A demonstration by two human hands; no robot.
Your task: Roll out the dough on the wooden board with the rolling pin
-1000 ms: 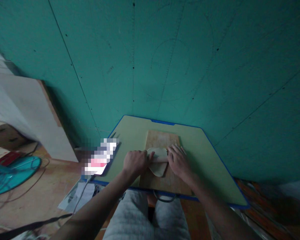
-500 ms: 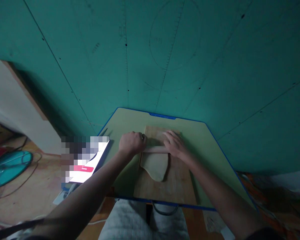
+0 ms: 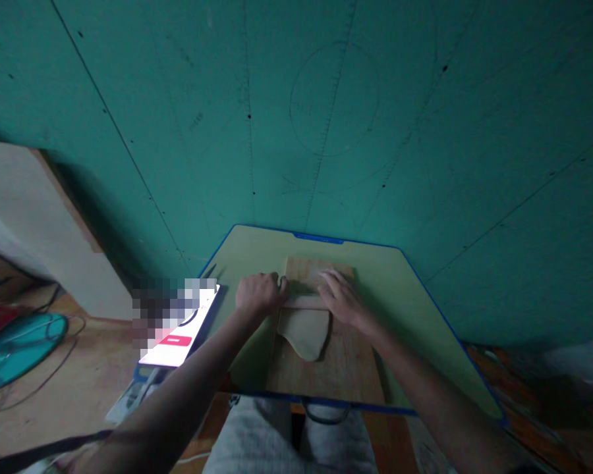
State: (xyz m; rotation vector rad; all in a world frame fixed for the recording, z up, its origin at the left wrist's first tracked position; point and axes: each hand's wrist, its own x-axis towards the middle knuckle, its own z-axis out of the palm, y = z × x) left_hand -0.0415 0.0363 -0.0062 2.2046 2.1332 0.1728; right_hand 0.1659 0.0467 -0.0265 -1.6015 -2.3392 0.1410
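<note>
A flat piece of pale dough (image 3: 304, 332) lies on a wooden board (image 3: 346, 368), which rests on a small green table with a blue rim (image 3: 415, 309). A thin wooden rolling pin (image 3: 304, 302) lies across the dough's far edge. My left hand (image 3: 257, 293) is curled closed over the pin's left end. My right hand (image 3: 343, 299) rests on its right end with the fingers stretched forward over the pin. Both forearms reach in from below.
A lit phone (image 3: 180, 326) lies at the table's left edge. A teal fan (image 3: 10, 349) and cables sit on the wooden floor at the left. A teal wall (image 3: 326, 118) rises right behind the table. My knees in light trousers (image 3: 286, 438) are under the near edge.
The rolling pin and both hands moved away from me, from the middle of the dough to its far edge, uncovering the flattened dough. In the last half second they barely shifted.
</note>
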